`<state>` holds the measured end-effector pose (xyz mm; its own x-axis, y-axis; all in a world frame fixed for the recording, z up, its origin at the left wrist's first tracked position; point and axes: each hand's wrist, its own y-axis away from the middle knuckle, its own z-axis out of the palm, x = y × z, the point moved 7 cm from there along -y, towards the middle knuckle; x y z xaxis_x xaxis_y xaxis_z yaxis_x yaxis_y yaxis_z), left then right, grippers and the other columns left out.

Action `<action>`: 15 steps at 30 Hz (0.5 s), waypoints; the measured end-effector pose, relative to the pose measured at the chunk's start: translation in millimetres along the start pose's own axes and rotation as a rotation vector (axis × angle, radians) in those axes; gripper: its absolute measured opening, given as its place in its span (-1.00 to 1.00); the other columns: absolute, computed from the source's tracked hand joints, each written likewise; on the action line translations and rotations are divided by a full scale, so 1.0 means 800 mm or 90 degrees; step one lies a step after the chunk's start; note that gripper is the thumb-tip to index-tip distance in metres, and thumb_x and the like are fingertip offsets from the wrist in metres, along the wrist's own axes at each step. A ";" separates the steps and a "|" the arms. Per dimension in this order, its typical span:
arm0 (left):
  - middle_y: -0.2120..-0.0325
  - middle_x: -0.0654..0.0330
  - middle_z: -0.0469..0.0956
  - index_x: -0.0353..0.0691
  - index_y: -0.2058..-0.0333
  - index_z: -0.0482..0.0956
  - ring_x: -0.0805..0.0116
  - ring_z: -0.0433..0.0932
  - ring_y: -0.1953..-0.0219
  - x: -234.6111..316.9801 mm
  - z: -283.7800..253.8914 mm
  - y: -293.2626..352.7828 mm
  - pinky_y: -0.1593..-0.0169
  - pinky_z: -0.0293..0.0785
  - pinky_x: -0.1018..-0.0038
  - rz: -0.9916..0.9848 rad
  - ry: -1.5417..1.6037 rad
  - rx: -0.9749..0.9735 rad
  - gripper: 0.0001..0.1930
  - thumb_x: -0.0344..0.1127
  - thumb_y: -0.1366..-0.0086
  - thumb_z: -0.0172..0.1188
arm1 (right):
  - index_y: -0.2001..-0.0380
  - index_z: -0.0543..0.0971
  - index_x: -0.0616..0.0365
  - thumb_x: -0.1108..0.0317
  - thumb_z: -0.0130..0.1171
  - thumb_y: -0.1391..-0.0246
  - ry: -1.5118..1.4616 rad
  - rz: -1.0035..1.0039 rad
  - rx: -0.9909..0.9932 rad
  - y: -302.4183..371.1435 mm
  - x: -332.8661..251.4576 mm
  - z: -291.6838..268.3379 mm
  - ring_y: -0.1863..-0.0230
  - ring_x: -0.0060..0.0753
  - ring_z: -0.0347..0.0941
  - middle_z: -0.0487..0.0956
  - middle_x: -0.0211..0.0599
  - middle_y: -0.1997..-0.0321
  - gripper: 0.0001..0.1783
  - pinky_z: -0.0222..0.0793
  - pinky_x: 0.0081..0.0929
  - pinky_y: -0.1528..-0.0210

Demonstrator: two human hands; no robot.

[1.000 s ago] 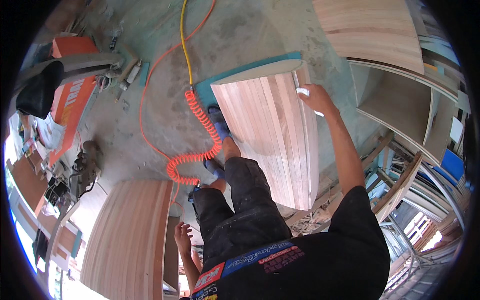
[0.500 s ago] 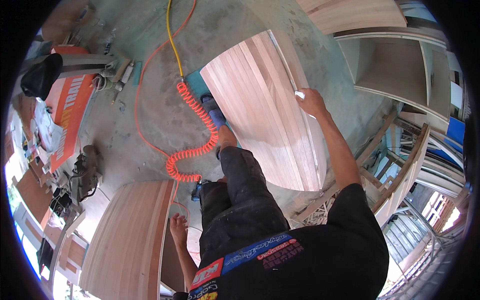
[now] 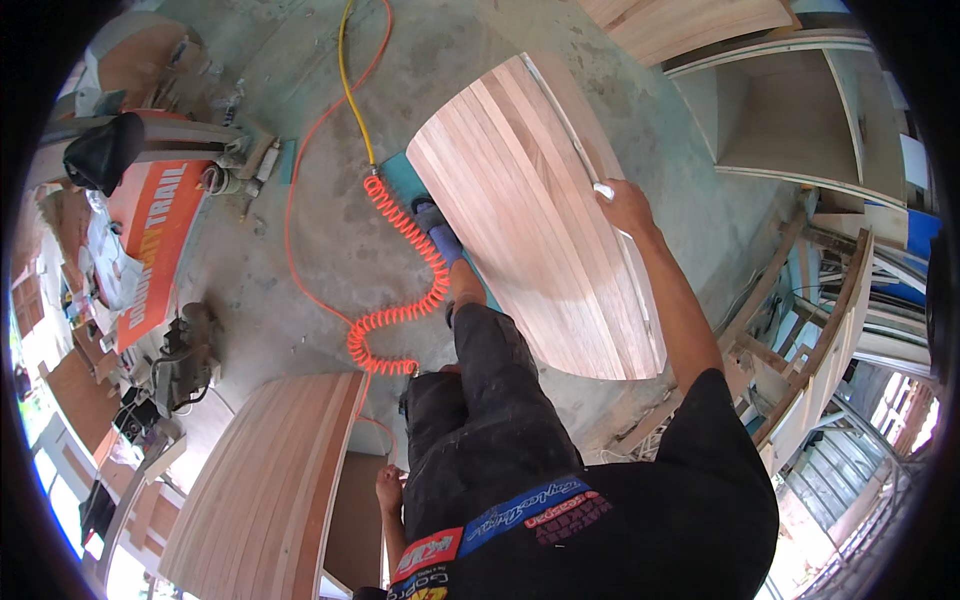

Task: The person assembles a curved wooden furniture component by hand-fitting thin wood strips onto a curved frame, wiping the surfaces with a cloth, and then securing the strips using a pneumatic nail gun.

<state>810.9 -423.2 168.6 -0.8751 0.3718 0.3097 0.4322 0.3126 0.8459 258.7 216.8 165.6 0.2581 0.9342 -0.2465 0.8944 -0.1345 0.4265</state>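
My right hand (image 3: 627, 208) is closed around a white wad (image 3: 603, 190), perhaps cloth or paper. It rests at the far right edge of a curved wooden cabinet (image 3: 520, 220), whose top is made of pale and brown strips. A second strip-wood cabinet (image 3: 265, 480) with a similar curved top stands at the lower left. My left hand (image 3: 390, 488) hangs beside that cabinet, close to my trousers. Its fingers look curled, with nothing visible in them, though part of the hand is hidden.
A coiled orange air hose (image 3: 405, 320) lies on the concrete floor by my legs, joined to a yellow hose (image 3: 356, 100). An open cabinet carcass (image 3: 780, 120) stands at the upper right. Wooden frames (image 3: 825, 340) lean on the right. Dark machinery (image 3: 180, 360) sits at the left.
My left hand has drawn down closer to my body, its fingers more curled. My right hand keeps its place at the cabinet's edge. The view has shifted slightly.
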 end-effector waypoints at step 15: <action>0.22 0.14 0.60 -0.29 -0.07 0.43 0.34 0.59 0.25 0.205 -0.029 -0.051 0.27 0.52 0.44 -0.108 0.202 0.025 -0.61 -0.18 -0.39 0.03 | 0.16 0.65 0.26 0.17 0.30 -0.04 -0.010 -0.036 -0.007 -0.153 -0.111 -0.046 0.07 0.17 0.56 0.63 0.15 0.13 -0.60 0.48 -0.09 0.04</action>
<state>644.8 -395.3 194.7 -0.9563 0.0241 0.2914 0.2782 0.3824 0.8811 112.7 162.5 167.4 0.2135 0.9346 -0.2844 0.9036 -0.0783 0.4212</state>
